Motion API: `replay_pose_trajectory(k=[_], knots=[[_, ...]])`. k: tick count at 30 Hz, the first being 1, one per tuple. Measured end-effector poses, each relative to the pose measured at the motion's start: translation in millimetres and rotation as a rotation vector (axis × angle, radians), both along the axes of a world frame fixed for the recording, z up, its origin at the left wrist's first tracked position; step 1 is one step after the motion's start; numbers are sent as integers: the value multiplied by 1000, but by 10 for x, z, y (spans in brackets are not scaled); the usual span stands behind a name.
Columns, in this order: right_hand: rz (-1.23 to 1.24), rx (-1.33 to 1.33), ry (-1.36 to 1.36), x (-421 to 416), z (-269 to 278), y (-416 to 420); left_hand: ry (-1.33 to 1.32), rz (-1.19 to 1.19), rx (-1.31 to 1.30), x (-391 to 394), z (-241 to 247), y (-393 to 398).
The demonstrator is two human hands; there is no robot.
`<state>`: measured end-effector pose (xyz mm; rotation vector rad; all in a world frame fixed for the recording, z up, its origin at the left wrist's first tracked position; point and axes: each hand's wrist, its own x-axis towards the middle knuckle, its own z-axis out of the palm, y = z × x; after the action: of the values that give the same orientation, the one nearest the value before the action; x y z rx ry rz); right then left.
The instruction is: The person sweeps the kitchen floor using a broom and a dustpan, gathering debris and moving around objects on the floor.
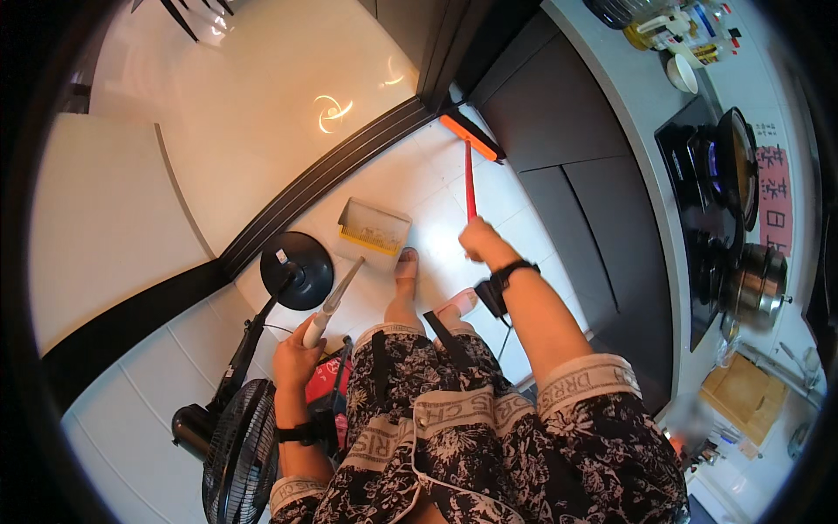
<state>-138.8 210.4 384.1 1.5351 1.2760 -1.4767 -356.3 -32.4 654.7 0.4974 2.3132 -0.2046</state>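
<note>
My left hand (294, 355) is closed around the pale handle of a long-handled dustpan (374, 226). The pan rests on the white tiled floor, with a yellow toothed strip across it and some debris that is too small to name. My right hand (483, 238) grips the red stick of a broom (473, 139) with an orange head and dark bristles. The broom head lies on the floor in the corner between the door track and the dark base cabinet. Pan and broom head are apart.
A black pedestal fan (239, 452) stands at my left, its round base (298, 270) beside the dustpan. Dark cabinets (576, 170) line the right under a counter. A wok (740, 167) sits on the gas hob (697, 223), near a steel pot (756, 285). A sliding-door track (321, 180) crosses ahead.
</note>
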Motion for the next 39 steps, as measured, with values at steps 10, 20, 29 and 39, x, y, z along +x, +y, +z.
replay_pose_trajectory(k=[10, 20, 29, 39], knots=[[41, -9, 25, 1029, 1222, -446, 2, 136, 83, -130, -33, -909], [226, 2, -14, 517, 716, -732, 89, 176, 69, -179, 149, -1081], [-20, 43, 26, 1125, 799, -645, 157, 231, 141, -246, 131, -1442], [466, -15, 29, 188, 711, -747, 107, 460, 288, -101, 361, -1436]])
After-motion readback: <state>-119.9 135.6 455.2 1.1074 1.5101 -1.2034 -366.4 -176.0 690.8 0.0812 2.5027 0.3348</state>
